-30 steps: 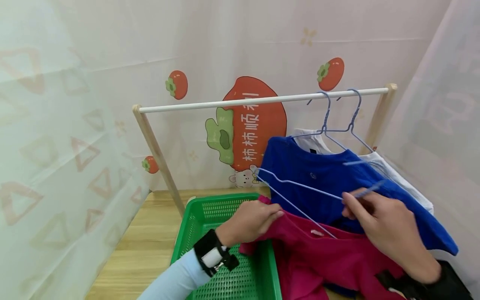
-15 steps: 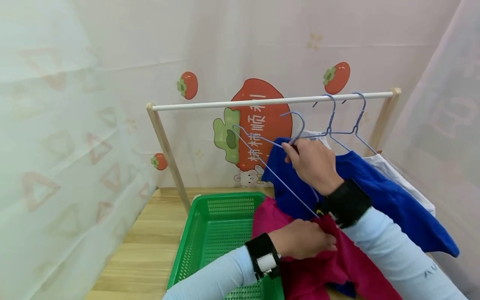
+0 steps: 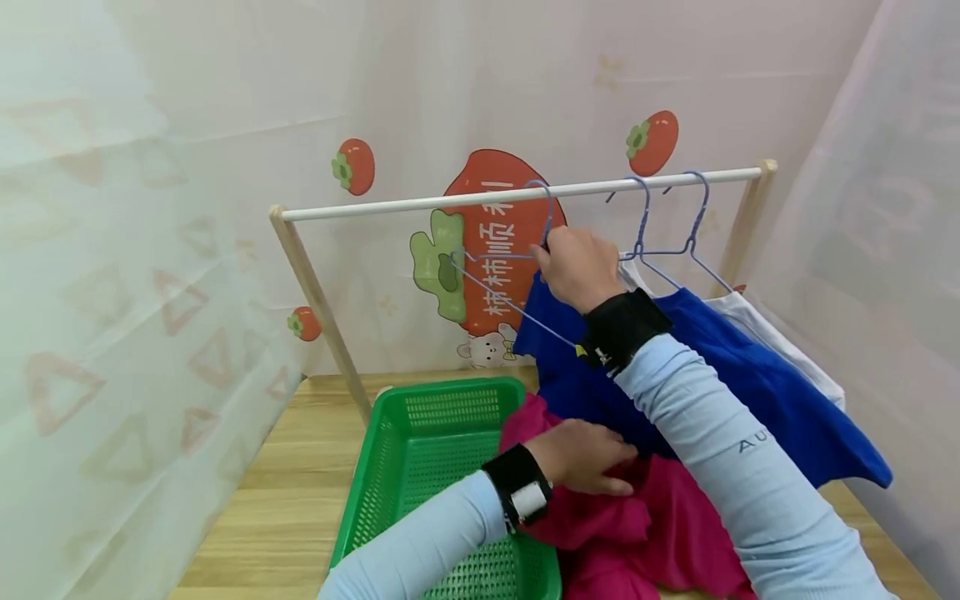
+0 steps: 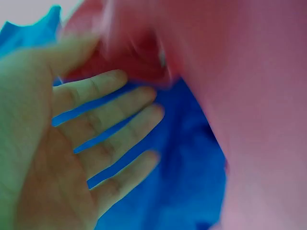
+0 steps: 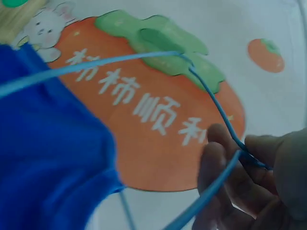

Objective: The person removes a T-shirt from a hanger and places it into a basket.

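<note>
My right hand (image 3: 579,265) grips a blue wire hanger (image 3: 517,306) near its neck, up at the white rail (image 3: 420,202). The hanger's hook lies over the rail in the head view, and its frame slants down with no garment on it. In the right wrist view, thumb and fingers pinch the wire (image 5: 211,93). My left hand (image 3: 585,457) is over a crumpled pink garment (image 3: 690,517) that lies partly across the green basket's edge. In the left wrist view its fingers (image 4: 120,129) are straight and spread, with pink cloth (image 4: 259,120) beside them.
A blue shirt (image 3: 765,387) and a white shirt (image 3: 787,352) hang on hangers at the rail's right. The green basket (image 3: 450,385) stands on a wooden table (image 3: 277,483). Patterned curtains (image 3: 187,83) enclose the back and sides.
My right hand has carried the hanger up and left from over the pink garment to the rail. The left hand has released the pink cloth, which has sunk into a heap.
</note>
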